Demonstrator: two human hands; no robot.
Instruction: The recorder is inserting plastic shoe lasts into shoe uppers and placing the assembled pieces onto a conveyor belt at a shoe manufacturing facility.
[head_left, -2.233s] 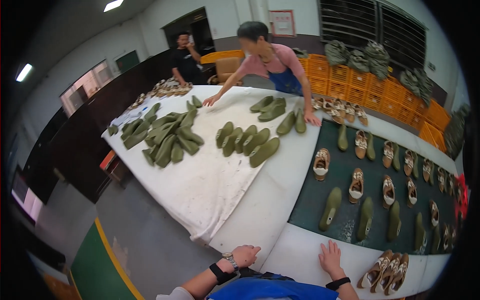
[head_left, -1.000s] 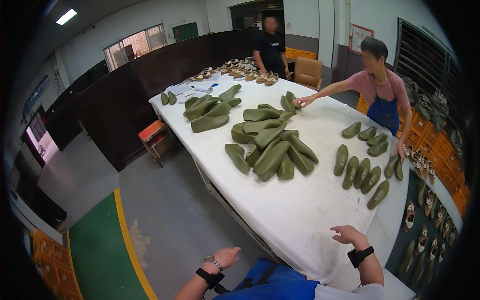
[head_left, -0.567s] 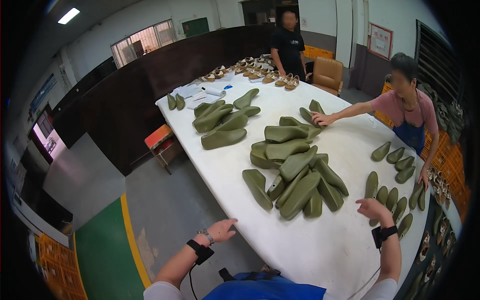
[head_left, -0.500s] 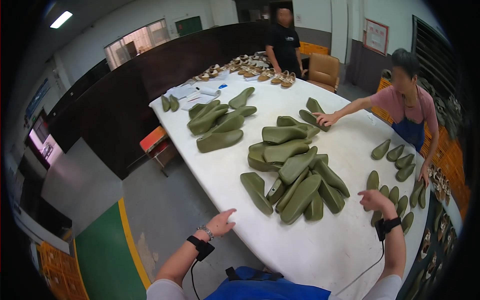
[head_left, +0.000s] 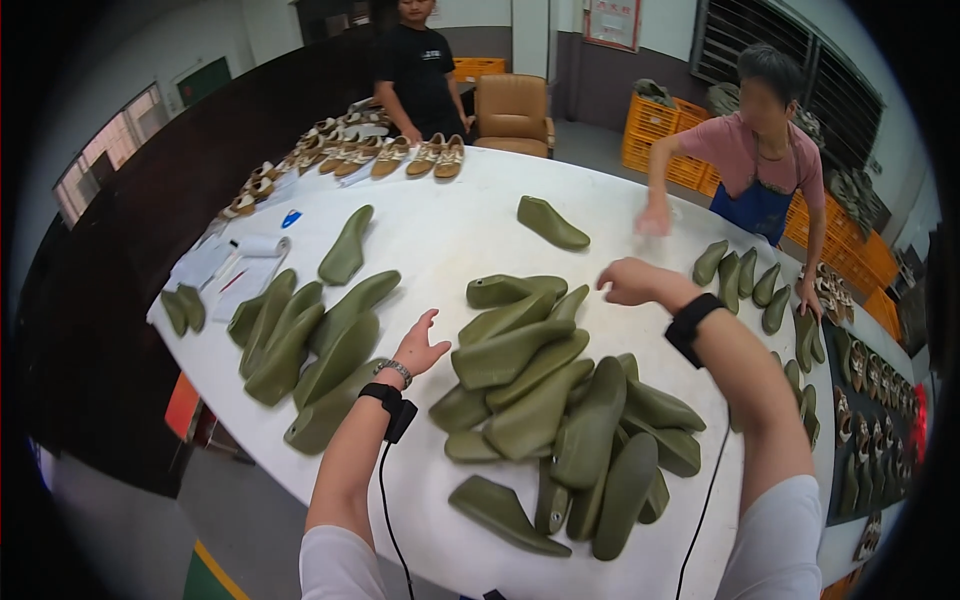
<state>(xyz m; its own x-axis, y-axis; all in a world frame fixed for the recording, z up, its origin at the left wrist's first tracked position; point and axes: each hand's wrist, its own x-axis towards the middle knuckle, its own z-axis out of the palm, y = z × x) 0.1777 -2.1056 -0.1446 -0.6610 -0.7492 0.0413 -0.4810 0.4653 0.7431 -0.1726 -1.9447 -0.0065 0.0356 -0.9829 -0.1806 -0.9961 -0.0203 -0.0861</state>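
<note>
My left hand [head_left: 420,345] hovers between two groups of green shoe lasts, its fingers apart and nothing in it. To its right lies the big central heap of lasts [head_left: 520,355], stacked over one another. Beyond the heap's right end is my right hand [head_left: 630,282], loosely bent and holding nothing I can see. A single last [head_left: 553,223] rests alone farther away. The left group of lasts [head_left: 290,340] fans out beside my left forearm.
A white table [head_left: 470,235] carries everything. Rows of brown-and-white shoes [head_left: 390,157] line its far edge, near papers [head_left: 240,275] and a person in black. Across the right side, a person in pink reaches over small standing lasts [head_left: 738,275]. Orange crates [head_left: 650,125] stand behind.
My view has swung right and moved closer to the table. Both my hands have reached forward, the right one past the heap. The co-worker's hand has left the far last.
</note>
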